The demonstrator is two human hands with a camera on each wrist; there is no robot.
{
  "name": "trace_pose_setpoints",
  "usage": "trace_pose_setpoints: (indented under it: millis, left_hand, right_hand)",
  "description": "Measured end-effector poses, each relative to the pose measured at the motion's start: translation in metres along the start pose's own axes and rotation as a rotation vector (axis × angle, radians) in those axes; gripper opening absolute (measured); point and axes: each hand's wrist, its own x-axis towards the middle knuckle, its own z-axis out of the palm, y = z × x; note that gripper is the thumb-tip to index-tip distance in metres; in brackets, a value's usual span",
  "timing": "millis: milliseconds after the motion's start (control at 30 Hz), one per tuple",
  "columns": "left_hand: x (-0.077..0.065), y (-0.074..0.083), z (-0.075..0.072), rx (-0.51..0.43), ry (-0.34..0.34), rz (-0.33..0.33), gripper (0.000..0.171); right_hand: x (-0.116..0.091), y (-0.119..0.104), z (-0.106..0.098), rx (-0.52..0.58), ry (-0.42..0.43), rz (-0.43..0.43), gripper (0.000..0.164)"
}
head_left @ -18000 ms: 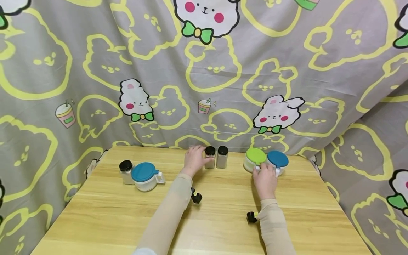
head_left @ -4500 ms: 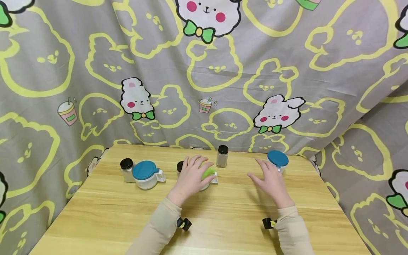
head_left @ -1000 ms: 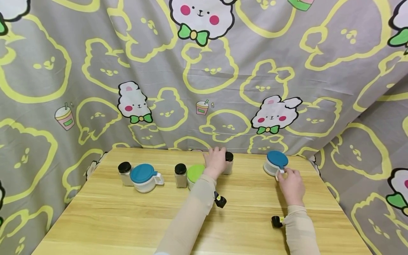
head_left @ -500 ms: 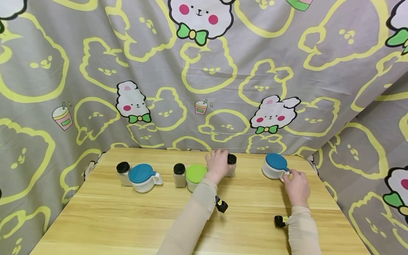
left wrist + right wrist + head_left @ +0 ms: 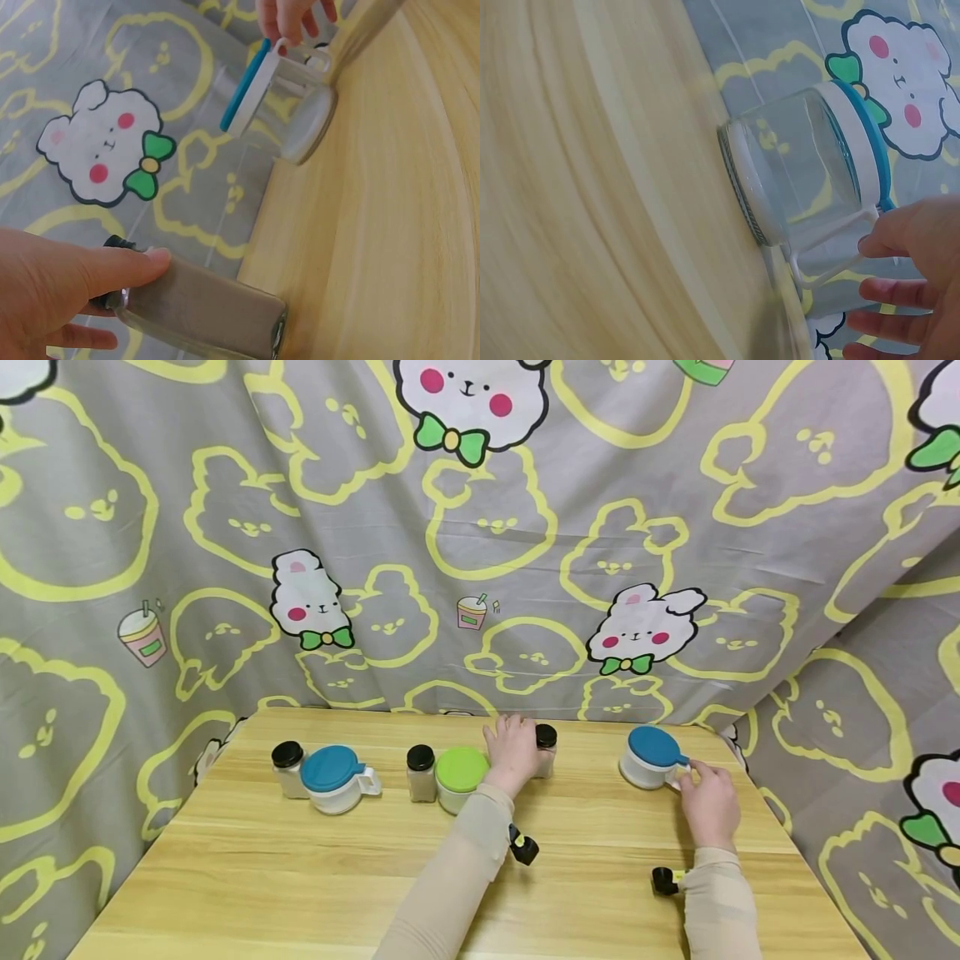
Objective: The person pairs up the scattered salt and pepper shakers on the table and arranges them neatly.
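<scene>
My left hand (image 5: 512,752) grips a square glass spice bottle (image 5: 547,762) with a black cap. In the left wrist view the thumb lies along the shoulder of this bottle (image 5: 206,304), which has grey-brown contents; some fingers are hidden behind it. Over to the right, my right hand (image 5: 709,806) pinches the white handle of a clear seasoning jar (image 5: 647,770) with a blue lid. The right wrist view shows the thumb at the top of the handle (image 5: 832,236) and the other fingers spread below. Both containers stand upright at the table's back.
A green-lidded jar (image 5: 461,770) stands beside another black-capped bottle (image 5: 422,774), left of my left forearm. Further left, a blue-lidded jar (image 5: 333,781) stands against a third bottle (image 5: 288,770). A patterned curtain (image 5: 495,577) hangs behind the wooden table (image 5: 300,877).
Since 18 seconds ago, one bottle and the green-lidded jar have come together mid-table. Over the last second, the held bottle shifted slightly right and the right blue-lidded jar turned, its handle swinging rightward.
</scene>
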Motion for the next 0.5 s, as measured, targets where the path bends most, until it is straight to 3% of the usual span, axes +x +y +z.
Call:
trace_pose_setpoints:
  millis: [500]
  left_hand:
    - [-0.011,0.006,0.005,0.005,0.015,0.028,0.061]
  right_hand:
    - [0.002,0.008,-0.003,0.009,-0.028,-0.024,0.039]
